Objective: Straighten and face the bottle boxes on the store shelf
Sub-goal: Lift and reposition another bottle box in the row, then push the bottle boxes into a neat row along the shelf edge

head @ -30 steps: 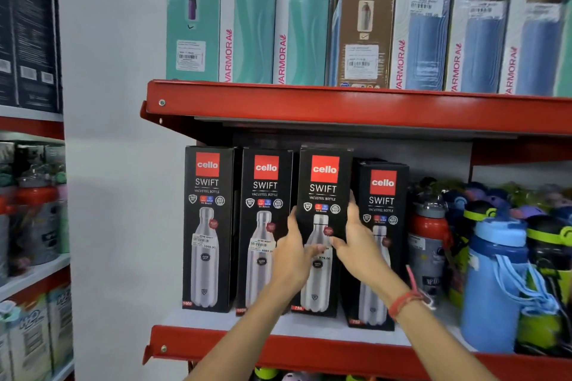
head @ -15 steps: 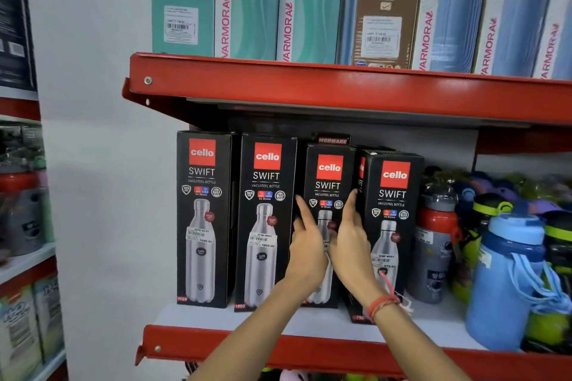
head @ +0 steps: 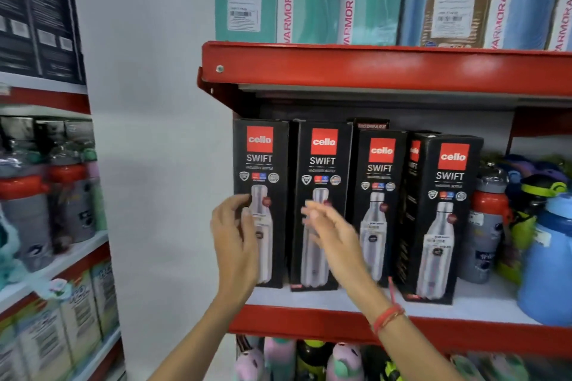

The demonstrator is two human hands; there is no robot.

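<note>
**Hands reach the two leftmost boxes of the Cello row**

The red metal shelf point(head: 387, 69) fills the centre and right of the frame, its white deck carrying four tall black cardboard Cello Swift bottle boxes. Above it, at the top of the frame, teal, blue and brown Varmora cartons point(head: 448, 0) stand side by side. At the right edge loose plastic bottles crowd the same deck, a large blue one point(head: 548, 260) in front.

The first box point(head: 261, 164) and second box point(head: 323, 164) from the left face squarely forward. The third box point(head: 382, 170) sits a little further back. The fourth box point(head: 448, 195) is turned, showing its left side panel, and stands further forward than the rest. Each box presumably holds one steel bottle, as printed on its front; the contents are hidden.

The left hand point(head: 236, 241), centre frame, has open fingers by the first box's left edge; contact is too blurred to judge. The right hand point(head: 331, 229) is spread open in front of the second box, gripping nothing. A red thread band point(head: 388, 317) circles that wrist.

The step in hand looks like squaring the left pair. Next, the fourth box likely needs turning front-on and pushing back level with the row.
</note>
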